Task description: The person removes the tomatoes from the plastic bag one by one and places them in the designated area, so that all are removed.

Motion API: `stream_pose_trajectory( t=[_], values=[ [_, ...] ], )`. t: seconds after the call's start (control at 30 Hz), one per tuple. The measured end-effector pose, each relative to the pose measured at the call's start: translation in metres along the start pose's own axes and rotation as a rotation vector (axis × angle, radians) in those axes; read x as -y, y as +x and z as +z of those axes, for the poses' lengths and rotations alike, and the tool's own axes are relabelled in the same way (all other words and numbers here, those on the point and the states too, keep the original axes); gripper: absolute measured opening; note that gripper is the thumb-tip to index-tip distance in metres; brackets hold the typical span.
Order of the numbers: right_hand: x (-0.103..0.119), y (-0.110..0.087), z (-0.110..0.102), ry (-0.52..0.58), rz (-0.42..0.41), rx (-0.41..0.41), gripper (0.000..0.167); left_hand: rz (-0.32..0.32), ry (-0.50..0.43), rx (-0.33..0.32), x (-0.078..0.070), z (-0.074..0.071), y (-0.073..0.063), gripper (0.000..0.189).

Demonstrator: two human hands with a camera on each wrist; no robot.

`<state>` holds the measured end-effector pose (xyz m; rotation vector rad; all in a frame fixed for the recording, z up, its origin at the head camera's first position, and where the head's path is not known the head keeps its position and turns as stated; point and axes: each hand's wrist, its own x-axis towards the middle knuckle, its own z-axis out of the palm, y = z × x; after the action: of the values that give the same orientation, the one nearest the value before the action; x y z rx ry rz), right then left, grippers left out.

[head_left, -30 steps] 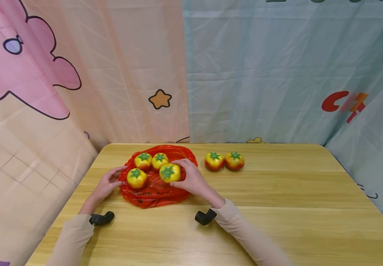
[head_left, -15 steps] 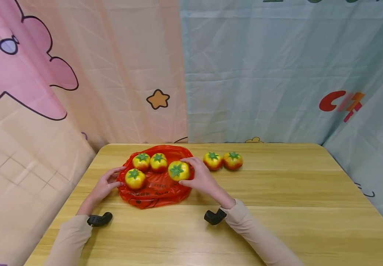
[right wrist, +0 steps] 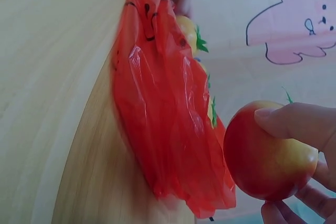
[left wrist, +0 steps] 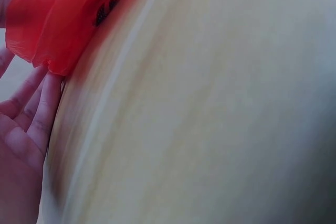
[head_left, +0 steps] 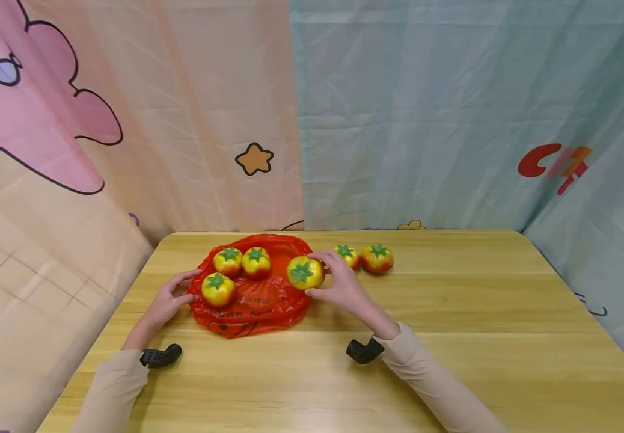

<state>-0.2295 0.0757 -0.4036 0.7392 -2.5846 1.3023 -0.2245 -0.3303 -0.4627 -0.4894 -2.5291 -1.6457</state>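
Observation:
My right hand (head_left: 342, 287) grips a yellow-red tomato (head_left: 305, 273) with a green star-shaped leaf top, thumb and fingers on its sides. It is held over the right rim of a red plastic bag (head_left: 260, 296); in the right wrist view the tomato (right wrist: 268, 156) is beside the bag (right wrist: 163, 103), apart from the table. Three more tomatoes (head_left: 217, 289) sit in the spread bag. My left hand (head_left: 167, 304) holds the bag's left edge; in the left wrist view the red film (left wrist: 63, 19) hides some fingertips.
Two tomatoes (head_left: 377, 259) stand side by side on the wooden table (head_left: 452, 325), right of the bag; my right hand partly covers the nearer one. A printed curtain (head_left: 398, 120) hangs behind the table. A black wrist camera (head_left: 364, 351) is on each wrist.
My right hand has carried the tomato rightward, from above the bag's middle to its right rim. My left hand stays at the bag's left edge. The head view has shifted slightly.

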Motion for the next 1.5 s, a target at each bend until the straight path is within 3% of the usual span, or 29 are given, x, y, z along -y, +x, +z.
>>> stream_pose_trajectory(
  t=[0.37, 0.7, 1.5],
  values=[
    [-0.012, -0.011, -0.017, -0.022, -0.018, -0.05, 0.065, -0.02, -0.006, 0.012, -0.001, 0.0, 0.002, 0.048],
    [-0.021, -0.022, -0.035, -0.051, 0.017, -0.077, 0.067, -0.046, 0.019, -0.004, 0.002, 0.002, -0.001, 0.048],
    [-0.05, -0.049, -0.084, -0.073, 0.046, -0.152, 0.068, -0.034, 0.033, -0.02, -0.002, 0.0, -0.002, 0.048]
  ],
)
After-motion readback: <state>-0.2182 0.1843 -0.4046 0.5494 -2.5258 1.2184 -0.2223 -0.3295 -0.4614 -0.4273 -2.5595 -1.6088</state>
